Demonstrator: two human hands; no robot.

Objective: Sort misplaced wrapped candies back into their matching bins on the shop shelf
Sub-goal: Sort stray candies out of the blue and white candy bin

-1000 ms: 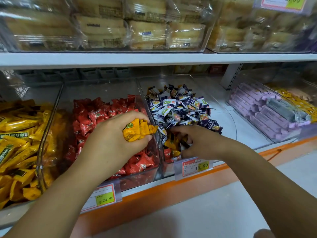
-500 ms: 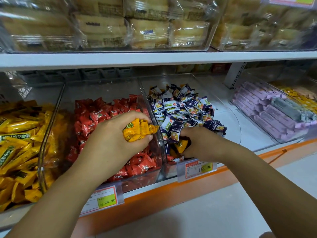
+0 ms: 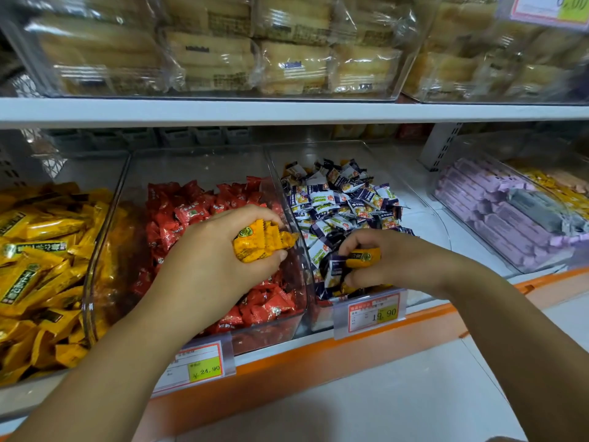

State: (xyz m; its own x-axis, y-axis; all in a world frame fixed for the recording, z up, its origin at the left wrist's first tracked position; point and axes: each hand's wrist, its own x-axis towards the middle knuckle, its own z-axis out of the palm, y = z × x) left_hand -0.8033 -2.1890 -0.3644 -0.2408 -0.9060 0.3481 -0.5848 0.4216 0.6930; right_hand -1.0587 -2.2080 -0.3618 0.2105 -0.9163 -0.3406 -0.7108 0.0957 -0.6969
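Note:
My left hand (image 3: 210, 266) grips a bunch of yellow wrapped candies (image 3: 259, 239) above the clear bin of red candies (image 3: 204, 215). My right hand (image 3: 392, 260) pinches one yellow candy (image 3: 363, 258) at the front of the bin of navy-and-white candies (image 3: 341, 199). A few more yellow wrappers (image 3: 347, 287) lie under that hand among the navy ones. The bin of yellow candies (image 3: 41, 250) stands at the far left.
Price tags (image 3: 371, 312) hang on the orange shelf edge (image 3: 318, 352). A bin of purple bars (image 3: 497, 215) stands to the right. The upper shelf (image 3: 287, 111) carries clear boxes of wrapped cakes (image 3: 223, 52) close above the bins.
My right hand has lifted a yellow candy out of the navy-and-white pile, where it was digging a second ago. The left hand has kept its bunch of yellow candies in place.

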